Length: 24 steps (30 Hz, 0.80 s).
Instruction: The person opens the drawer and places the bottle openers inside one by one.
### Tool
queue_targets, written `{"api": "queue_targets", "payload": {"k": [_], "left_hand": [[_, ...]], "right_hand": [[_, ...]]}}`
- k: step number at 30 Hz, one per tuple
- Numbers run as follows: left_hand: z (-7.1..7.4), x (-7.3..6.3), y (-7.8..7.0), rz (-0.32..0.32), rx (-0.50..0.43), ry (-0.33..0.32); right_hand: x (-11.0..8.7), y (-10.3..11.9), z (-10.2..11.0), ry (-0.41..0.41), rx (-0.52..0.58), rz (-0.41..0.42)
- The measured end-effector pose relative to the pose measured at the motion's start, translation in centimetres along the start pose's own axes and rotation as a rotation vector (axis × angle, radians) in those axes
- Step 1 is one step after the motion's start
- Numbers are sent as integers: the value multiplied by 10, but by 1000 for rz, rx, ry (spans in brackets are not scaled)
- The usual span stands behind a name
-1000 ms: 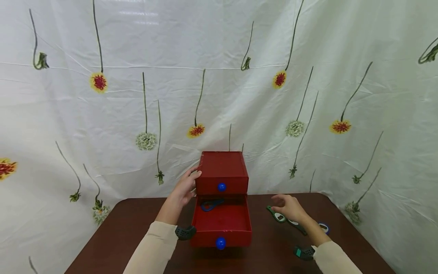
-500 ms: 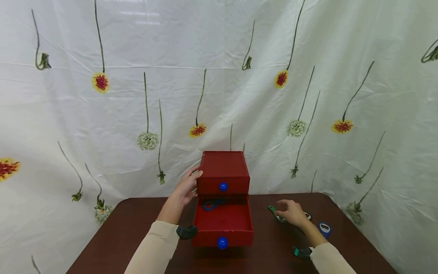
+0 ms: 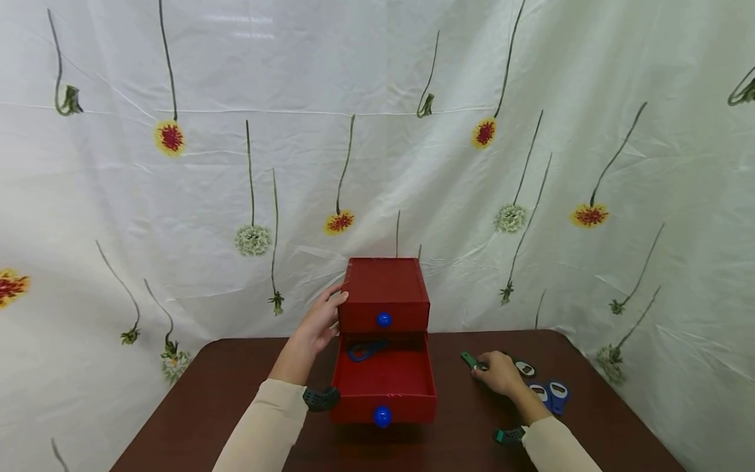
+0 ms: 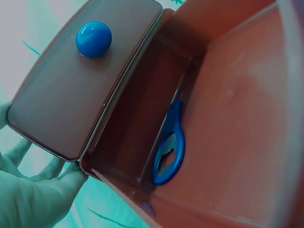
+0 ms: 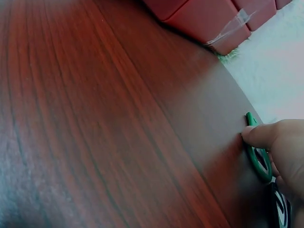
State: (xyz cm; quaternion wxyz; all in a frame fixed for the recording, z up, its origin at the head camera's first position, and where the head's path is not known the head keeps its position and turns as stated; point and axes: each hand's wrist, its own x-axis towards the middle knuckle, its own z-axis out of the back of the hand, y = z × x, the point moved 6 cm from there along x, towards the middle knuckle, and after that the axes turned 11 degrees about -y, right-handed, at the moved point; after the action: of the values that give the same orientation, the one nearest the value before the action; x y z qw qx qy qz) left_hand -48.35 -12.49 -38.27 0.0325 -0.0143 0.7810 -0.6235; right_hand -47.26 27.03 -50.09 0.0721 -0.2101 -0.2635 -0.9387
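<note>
My left hand (image 3: 315,324) rests its fingers against the left side of a red two-drawer box (image 3: 386,282). The upper drawer is closed, and the lower drawer (image 3: 404,408) is pulled out. At the back of that drawer lies a blue bottle opener (image 4: 179,126) with a metal insert. On the table to the right, my right hand (image 3: 501,375) pinches a green bottle opener (image 3: 470,360). The right wrist view shows the thumb over this green ring-shaped opener (image 5: 257,164), with the other fingers partly hidden behind it.
Beside the right hand lie a dark bottle opener (image 3: 525,369) and two blue ones, the nearer to the edge being a blue opener (image 3: 558,397). Each drawer front bears a round blue knob (image 3: 382,416). A flower-printed white curtain (image 3: 377,164) hangs behind the brown table (image 3: 236,393).
My right hand has lowered onto the green bottle opener and taken hold of it. The blue openers beside it have come into fuller view. The left hand stays against the box.
</note>
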Motion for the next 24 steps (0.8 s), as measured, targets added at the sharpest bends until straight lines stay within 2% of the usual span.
{"api": "queue_targets", "payload": {"k": [12, 19, 24], "left_hand": [[-1, -1, -1, -7, 1, 17], [-1, -2, 1, -12, 5, 4], [1, -2, -2, -19, 10, -5]], "right_hand": [[2, 1, 2, -22, 45, -94], [2, 1, 5, -34, 65, -94], [8, 10, 11, -55, 94, -71]]}}
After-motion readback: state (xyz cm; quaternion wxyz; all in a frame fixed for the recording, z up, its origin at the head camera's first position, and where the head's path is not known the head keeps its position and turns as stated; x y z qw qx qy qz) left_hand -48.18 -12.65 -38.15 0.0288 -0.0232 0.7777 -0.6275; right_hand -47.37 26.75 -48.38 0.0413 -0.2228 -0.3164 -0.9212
